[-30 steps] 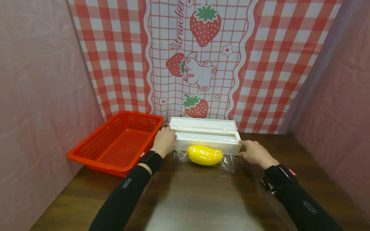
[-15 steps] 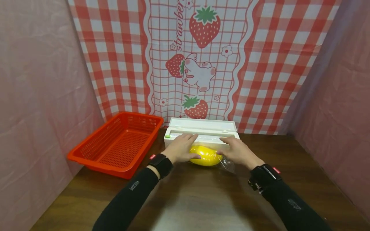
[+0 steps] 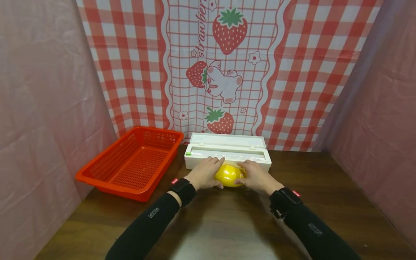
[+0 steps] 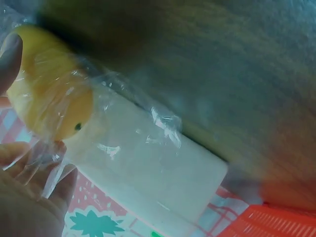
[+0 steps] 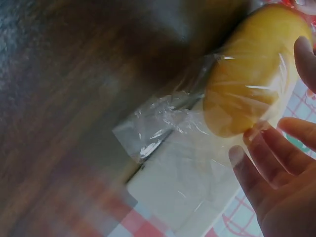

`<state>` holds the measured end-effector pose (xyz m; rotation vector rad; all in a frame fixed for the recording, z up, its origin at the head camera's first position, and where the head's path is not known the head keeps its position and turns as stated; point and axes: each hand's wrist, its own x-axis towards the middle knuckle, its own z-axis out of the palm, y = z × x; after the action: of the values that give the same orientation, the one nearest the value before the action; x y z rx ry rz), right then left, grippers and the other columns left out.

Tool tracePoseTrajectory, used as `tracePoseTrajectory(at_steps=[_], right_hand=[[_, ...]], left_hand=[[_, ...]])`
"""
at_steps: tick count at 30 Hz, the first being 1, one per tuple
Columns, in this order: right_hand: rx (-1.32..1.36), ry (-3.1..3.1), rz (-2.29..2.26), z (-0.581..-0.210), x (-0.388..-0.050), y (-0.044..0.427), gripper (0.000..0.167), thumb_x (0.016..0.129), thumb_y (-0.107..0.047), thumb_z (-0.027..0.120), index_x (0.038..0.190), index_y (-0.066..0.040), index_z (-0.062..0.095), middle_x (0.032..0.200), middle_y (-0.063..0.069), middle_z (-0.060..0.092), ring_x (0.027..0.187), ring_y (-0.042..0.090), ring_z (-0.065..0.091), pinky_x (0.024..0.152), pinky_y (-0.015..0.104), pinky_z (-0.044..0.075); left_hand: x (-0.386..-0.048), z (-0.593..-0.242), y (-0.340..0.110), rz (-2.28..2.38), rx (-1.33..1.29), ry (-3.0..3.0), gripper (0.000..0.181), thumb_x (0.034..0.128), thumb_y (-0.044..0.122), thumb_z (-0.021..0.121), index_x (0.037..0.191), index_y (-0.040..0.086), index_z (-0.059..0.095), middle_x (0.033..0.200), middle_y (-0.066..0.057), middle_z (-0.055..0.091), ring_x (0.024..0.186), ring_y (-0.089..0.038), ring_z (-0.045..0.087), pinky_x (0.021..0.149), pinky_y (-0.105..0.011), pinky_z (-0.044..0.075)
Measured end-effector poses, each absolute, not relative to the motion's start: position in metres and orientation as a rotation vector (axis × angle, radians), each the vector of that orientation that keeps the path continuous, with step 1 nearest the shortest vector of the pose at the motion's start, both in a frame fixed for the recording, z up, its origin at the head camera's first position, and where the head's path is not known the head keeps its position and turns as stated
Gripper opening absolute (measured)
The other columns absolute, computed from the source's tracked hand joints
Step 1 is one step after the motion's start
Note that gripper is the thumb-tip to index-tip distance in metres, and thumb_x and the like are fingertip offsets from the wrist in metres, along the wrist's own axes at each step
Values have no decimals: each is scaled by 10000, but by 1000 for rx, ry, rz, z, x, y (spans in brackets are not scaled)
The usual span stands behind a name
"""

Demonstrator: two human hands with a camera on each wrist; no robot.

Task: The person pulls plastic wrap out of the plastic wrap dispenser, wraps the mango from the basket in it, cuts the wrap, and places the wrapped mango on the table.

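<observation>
A glossy yellow mango [image 3: 229, 176] in clear plastic film lies before an uncovered white cling film box [image 3: 192, 160]. My left hand [image 3: 204, 174] holds the mango's left end, thumb at the front and fingers behind. At the other end my right hand [image 3: 258, 177] grips it in the same way. Loose film [image 4: 165, 126] trails past the mango's end in the left wrist view, showing the box's white side through it. Another film tail [image 5: 158, 128] spreads out in the right wrist view. Whether the mango touches the table, I cannot tell.
A red plastic basket [image 3: 112, 187] with slotted walls stands on the left of the brown wooden table [image 3: 221, 225]. Behind the box hangs a red checked cloth [image 3: 302, 90] with strawberries. Pink cloth [image 3: 373, 137] walls close off both sides.
Both hands have left the ends of the white box and moved inward to the mango, closing round its two ends. The box and the basket stay in place.
</observation>
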<state>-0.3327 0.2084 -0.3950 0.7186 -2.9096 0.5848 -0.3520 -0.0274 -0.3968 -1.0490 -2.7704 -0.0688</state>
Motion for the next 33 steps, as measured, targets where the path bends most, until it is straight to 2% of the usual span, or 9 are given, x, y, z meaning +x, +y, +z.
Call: tracePoseTrajectory(at_steps=[5,10,17,23,26,33], right_hand=[[719,-2893,485,-400,-332,206,761,802,-421,855,1399,-30,591,1262,164,596,1092,310,545,1001,531,472],[737,-2863,391,-406,-333,203,790,771,-454,870,1389,-46,595,1204,135,573,1056,292,513,967,472,475],[746,-2824,325,-411,-332,201,726,728,-470,895,1271,-57,648,1120,104,550,1005,281,477,903,429,460],[800,-2848,429,-412,-329,201,730,749,-420,893,1329,-92,592,1303,90,572,1133,278,518,1058,506,436],[799,-2873,483,-411,-326,201,690,744,-399,900,1294,-124,590,1253,35,603,1093,236,537,1054,490,449],[811,-2928,543,-410,-318,199,634,757,-403,893,1236,-113,594,1106,-20,638,952,169,558,948,435,497]], left_hand=[[-351,-403,-25,27,-1039,-2743,1031,773,614,806,1541,57,402,1342,-106,555,1145,-241,512,1074,-365,428],[-350,-409,-23,133,-1004,-2728,1048,757,670,781,1515,47,413,1318,-109,524,1151,-249,485,1095,-384,402],[-348,-416,-24,165,-990,-2689,882,803,673,741,1398,68,497,1267,-86,519,1195,-254,474,1115,-404,376],[-344,-415,-27,53,-1027,-2739,861,819,616,756,1426,81,462,1333,-86,504,1252,-253,458,1148,-403,348],[-342,-413,-28,-5,-1058,-2758,860,816,586,774,1434,74,464,1365,-89,513,1267,-245,468,1145,-393,360],[-337,-414,-32,-143,-1118,-2806,754,808,541,802,1339,108,488,1191,-31,593,1078,-194,552,1032,-356,455]])
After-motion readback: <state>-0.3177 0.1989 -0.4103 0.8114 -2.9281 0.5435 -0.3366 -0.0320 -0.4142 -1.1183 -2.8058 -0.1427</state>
